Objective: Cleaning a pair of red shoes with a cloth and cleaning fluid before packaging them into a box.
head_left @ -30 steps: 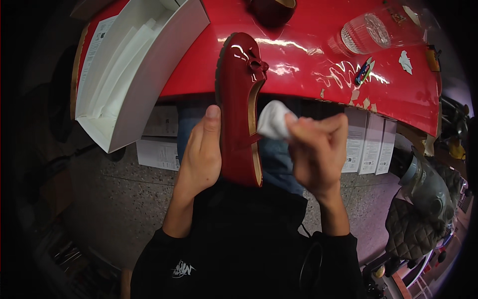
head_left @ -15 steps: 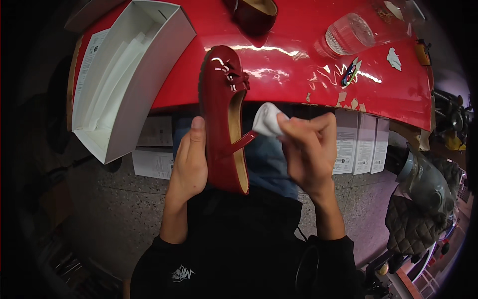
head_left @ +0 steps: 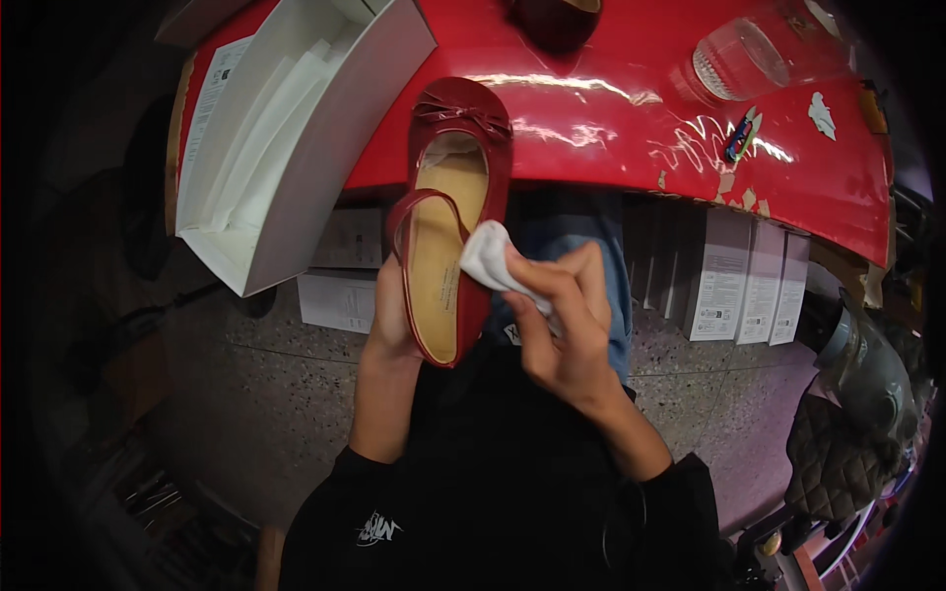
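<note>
A dark red patent shoe [head_left: 494, 286] with a bow and a strap is held toe-up over my lap, its tan insole facing me. My left hand [head_left: 392, 310] grips it round the heel end from the left, with most of the fingers hidden behind the shoe. Pinched in my right hand [head_left: 567, 325] is a bunched white cloth [head_left: 487, 254], which lies against the right side of the shoe beside the strap. Another dark red shoe [head_left: 557, 22] stands at the far edge of the view on the table.
The red glossy table [head_left: 611, 148] has a chipped near edge. On it lie an open white shoebox [head_left: 345, 128] at left, a clear ribbed plastic container [head_left: 744, 59], a small cutter-like tool [head_left: 743, 135] and a white scrap [head_left: 821, 115]. White boxes [head_left: 719, 281] stand below the table.
The shoe has turned from its side so that its opening faces me. My right hand has moved from the strap's end to the shoe's right side with the cloth.
</note>
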{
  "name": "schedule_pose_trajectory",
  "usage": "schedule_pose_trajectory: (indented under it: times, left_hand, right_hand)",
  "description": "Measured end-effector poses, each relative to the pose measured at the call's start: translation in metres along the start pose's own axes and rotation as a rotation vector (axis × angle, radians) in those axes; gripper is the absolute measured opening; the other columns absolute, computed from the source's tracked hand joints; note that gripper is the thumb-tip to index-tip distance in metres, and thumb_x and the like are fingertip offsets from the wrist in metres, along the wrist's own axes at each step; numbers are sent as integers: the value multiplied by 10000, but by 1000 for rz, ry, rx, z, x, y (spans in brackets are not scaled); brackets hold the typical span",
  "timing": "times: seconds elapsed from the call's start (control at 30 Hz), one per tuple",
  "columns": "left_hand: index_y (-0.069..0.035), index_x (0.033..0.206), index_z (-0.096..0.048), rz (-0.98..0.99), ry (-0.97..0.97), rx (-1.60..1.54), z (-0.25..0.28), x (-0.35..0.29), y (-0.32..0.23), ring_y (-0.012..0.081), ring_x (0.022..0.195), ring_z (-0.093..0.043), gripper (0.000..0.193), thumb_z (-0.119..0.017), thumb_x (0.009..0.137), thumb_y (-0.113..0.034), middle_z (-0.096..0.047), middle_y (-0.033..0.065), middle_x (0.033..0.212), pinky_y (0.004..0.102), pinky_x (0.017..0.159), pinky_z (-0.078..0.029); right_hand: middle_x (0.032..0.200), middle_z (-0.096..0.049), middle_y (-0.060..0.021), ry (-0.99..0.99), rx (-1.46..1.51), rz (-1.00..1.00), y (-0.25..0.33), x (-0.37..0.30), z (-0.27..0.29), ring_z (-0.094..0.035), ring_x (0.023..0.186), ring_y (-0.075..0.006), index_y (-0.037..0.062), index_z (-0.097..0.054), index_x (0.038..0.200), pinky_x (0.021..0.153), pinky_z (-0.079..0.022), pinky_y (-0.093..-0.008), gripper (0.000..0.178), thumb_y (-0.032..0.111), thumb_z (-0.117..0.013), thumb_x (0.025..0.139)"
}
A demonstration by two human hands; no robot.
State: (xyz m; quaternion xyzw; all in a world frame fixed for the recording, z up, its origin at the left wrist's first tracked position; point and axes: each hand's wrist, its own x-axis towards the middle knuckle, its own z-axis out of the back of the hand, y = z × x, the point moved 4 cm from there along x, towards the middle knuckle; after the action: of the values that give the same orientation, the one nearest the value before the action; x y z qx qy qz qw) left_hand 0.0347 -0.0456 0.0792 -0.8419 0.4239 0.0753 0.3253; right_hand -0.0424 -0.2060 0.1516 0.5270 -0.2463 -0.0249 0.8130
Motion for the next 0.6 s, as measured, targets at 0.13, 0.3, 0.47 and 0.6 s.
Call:
schedule_pose_trajectory:
  times: [0.13,0.3,0.47,0.6]
  left_hand:
    - [9,1353,-515,61,37,-145,1,1,2,363,723,-736,633,-398,1054,-537,-683,244,1094,411,475,-631]
    - [-26,1438,-480,98,79,-412,-5,-2,2,440,800,-719,712,-467,1012,-597,-641,294,1205,482,486,-606]
    - [-43,1465,-468,91,297,-370,9,0,4,455,858,-710,709,-538,993,-566,-633,283,1228,520,545,-616]
    - [-35,1455,-480,93,-7,-390,-6,3,-2,432,858,-718,659,-564,996,-501,-626,290,1249,516,606,-637]
  right_hand:
    - [1003,-506,-123,114,98,84,17,23,11,-578,813,-179,-11,-683,1266,712,-560,-284,470,-156,-735,821]
    - [977,-490,-112,55,90,-50,17,4,-6,-591,792,-164,-6,-689,1245,739,-597,-285,458,-185,-710,824]
    - [988,-467,-110,39,71,38,13,36,-1,-581,796,-162,-12,-679,1246,686,-561,-277,429,-178,-688,850]
    - [929,-441,-85,130,75,-83,12,-2,0,-519,783,-155,-11,-692,1244,657,-476,-264,435,-145,-721,831]
